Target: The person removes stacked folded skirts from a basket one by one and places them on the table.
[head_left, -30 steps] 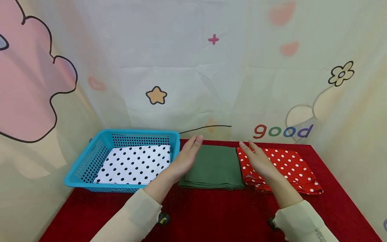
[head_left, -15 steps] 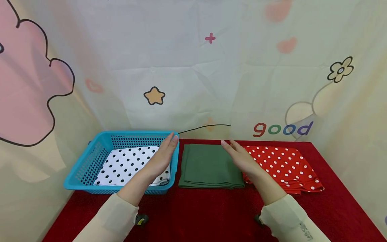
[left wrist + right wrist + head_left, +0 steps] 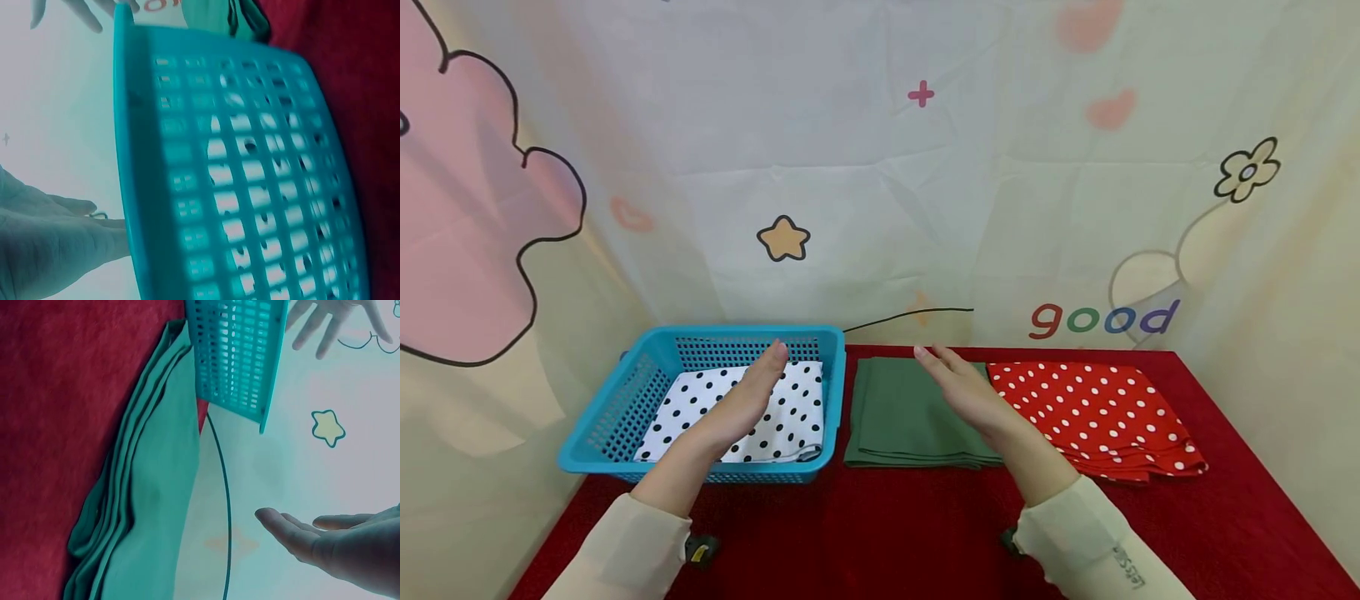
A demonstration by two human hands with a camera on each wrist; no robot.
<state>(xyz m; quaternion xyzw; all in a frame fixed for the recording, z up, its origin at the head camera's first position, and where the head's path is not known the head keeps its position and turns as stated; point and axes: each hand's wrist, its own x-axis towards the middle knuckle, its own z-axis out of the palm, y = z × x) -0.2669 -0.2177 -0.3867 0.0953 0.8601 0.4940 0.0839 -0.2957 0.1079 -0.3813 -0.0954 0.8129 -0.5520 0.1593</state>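
Note:
My left hand (image 3: 741, 410) hovers over the blue plastic basket (image 3: 571, 448), its fingers straight and holding nothing. Inside the basket lies a folded white cloth with black dots (image 3: 793, 417), partly hidden by that hand. My right hand (image 3: 973, 396), also with straight fingers and nothing in it, hangs above the right part of a folded green cloth (image 3: 898, 404). To the right of the green cloth is a folded red cloth with white dots (image 3: 1097, 412). In the right wrist view the green cloth (image 3: 156, 469) shows its stacked layers, and the right hand (image 3: 337, 544) is apart from it.
Everything stands on a dark red table cover (image 3: 880, 533). Behind it hangs a pale printed curtain (image 3: 865, 208) with a star, a flower and the word "good". The basket wall (image 3: 250, 169) rises close beside the left hand.
Both hands have moved left: the left from between the basket and the green cloth to over the basket, the right from the red cloth to over the green one. The cloths stay put.

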